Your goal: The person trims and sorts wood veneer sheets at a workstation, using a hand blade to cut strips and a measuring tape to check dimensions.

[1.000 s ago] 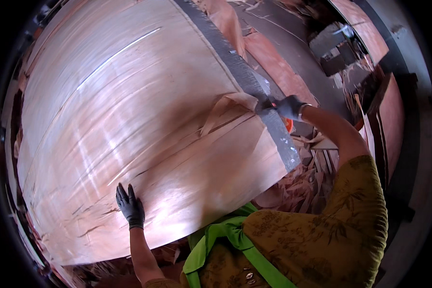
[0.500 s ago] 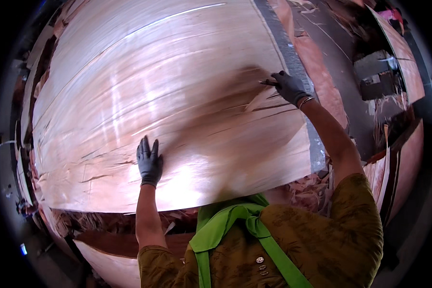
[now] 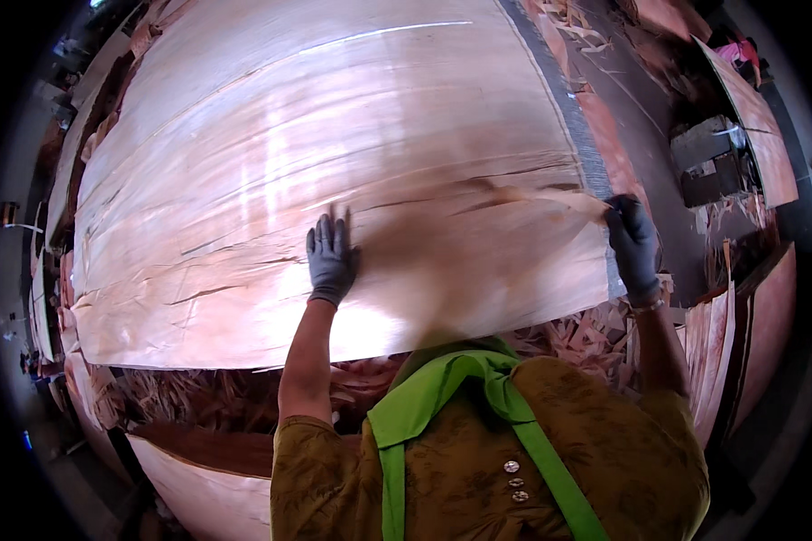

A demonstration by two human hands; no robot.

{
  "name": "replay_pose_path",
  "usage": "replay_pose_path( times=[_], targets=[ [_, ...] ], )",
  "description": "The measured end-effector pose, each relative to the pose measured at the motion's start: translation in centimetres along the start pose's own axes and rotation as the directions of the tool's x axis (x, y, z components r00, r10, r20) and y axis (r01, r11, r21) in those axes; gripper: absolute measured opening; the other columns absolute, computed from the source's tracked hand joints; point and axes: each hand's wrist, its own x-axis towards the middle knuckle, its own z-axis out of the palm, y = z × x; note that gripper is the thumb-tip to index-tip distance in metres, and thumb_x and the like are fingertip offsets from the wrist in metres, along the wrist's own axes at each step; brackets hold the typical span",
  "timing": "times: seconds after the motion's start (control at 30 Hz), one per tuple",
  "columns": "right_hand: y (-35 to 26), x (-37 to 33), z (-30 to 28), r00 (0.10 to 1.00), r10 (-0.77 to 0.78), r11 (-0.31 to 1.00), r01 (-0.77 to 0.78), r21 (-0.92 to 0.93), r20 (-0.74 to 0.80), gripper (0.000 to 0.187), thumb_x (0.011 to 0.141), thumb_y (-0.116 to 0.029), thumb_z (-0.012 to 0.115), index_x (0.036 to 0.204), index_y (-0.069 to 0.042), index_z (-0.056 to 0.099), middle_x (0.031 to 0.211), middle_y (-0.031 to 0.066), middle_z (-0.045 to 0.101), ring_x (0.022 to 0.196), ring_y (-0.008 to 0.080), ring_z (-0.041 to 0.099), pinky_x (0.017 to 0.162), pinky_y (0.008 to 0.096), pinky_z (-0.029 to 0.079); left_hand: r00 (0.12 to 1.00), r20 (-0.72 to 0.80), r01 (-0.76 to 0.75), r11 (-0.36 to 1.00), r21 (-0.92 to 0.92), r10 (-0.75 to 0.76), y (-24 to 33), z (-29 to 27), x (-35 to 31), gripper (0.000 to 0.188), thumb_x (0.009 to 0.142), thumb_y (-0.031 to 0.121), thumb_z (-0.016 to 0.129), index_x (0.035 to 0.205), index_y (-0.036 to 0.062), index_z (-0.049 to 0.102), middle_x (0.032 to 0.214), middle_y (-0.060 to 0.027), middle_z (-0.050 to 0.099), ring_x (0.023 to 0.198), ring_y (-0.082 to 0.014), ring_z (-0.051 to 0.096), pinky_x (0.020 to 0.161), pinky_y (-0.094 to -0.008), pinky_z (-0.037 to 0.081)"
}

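A veneer sheet (image 3: 397, 135) is being overlain in its near half by the left hand (image 3: 333, 260); its right edge is being overlapped by the right hand (image 3: 633, 248); wood scraps (image 3: 586, 338) are being bordered by its near side.

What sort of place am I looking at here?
Probably a wood veneer or plywood workshop: a broad, thin wood sheet with splits along its grain lies spread out, heaped wood scraps lie below its near edge, and another wood panel stands at the right.

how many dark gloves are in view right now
2: one on the left hand, over the pale wood sheet; one on the right hand, by the sheet's right edge. Others could be hidden in the shadows.
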Motion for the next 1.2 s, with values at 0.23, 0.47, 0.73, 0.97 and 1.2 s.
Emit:
replay_pose_path(
  times=[0.23, 0.47, 0.73, 0.97, 1.2],
  targets=[
    [-9.2, -5.4, 0.4, 0.992, 0.126, 0.782, -0.085, 0.617, -0.023, 0.006, 0.093, -0.017, 0.051, 0.092, -0.011, 0.051, 0.057, -0.0044, 0.038, 0.043, 0.0062, 0.034, 0.041, 0.0209, 0.027, 0.983, 0.148, -0.092, 0.99, -0.105, 0.107, 5.3, -0.5, 6.4, 0.093, 0.073, 0.035, 0.066, 0.146, 0.0097, 0.013, 0.149, -0.017, 0.019, 0.137, -0.0368, 0.02, 0.108, -0.0579, 0.012],
    [-15.9, -5.3, 1.3, 0.987, -0.052, 0.409, -0.116, 0.905, 0.15, 0.021, 0.094, -0.03, 0.049, 0.096, -0.01, 0.05, 0.053, -0.0054, 0.024, 0.055, 0.0081, 0.028, 0.045, 0.0209, 0.024, 0.936, 0.124, -0.25, 0.87, -0.424, 0.33, 11.6, -2.1, 8.7, 0.064, 0.07, 0.024, 0.068, 0.13, 0.0145, 0.048, 0.118, -0.0133, 0.057, 0.12, -0.0304, 0.045, 0.105, -0.0579, 0.019],
    [-7.6, -4.7, 2.7, 0.973, 0.077, 0.706, -0.206, 0.678, 0.216, 0.013, 0.088, -0.015, 0.054, 0.096, -0.006, 0.052, 0.065, -0.0026, 0.039, 0.055, 0.005, 0.035, 0.045, 0.0174, 0.027, 0.699, -0.715, 0.115, 0.981, 0.153, 0.029, -10.1, -25.0, 4.4, 0.036, 0.076, 0.002, 0.053, 0.112, 0.0062, 0.059, 0.101, -0.0157, 0.064, 0.09, -0.0331, 0.06, 0.078, -0.0424, 0.047],
    [1.2, -8.0, 7.5, 0.793, 0.394, 0.457, -0.608, 0.649, 0.465, 0.04, 0.083, -0.001, 0.046, 0.123, -0.003, 0.047, 0.121, 0.0109, 0.054, 0.045, 0.0056, 0.035, 0.038, 0.018, 0.032, 0.428, -0.593, 0.884, 0.451, 0.119, -0.682, -24.6, -29.1, -26.5, 0.026, 0.079, 0.011, 0.054, 0.104, 0.0069, 0.062, 0.094, -0.0142, 0.065, 0.083, -0.0303, 0.062, 0.072, -0.041, 0.049],
    [2.9, -8.8, 12.3, 0.66, 0.526, 0.523, -0.749, 0.407, 0.537, 0.027, 0.086, -0.015, 0.048, 0.111, -0.009, 0.055, 0.099, 0.0042, 0.064, 0.044, 0.008, 0.044, 0.035, 0.022, 0.033, 0.352, 0.287, 0.814, 0.443, 0.377, -0.891, -12.0, -12.8, -38.0, 0.021, 0.083, 0.019, 0.055, 0.097, 0.0077, 0.065, 0.087, -0.0128, 0.067, 0.075, -0.0275, 0.064, 0.065, -0.0396, 0.05]
  ],
)
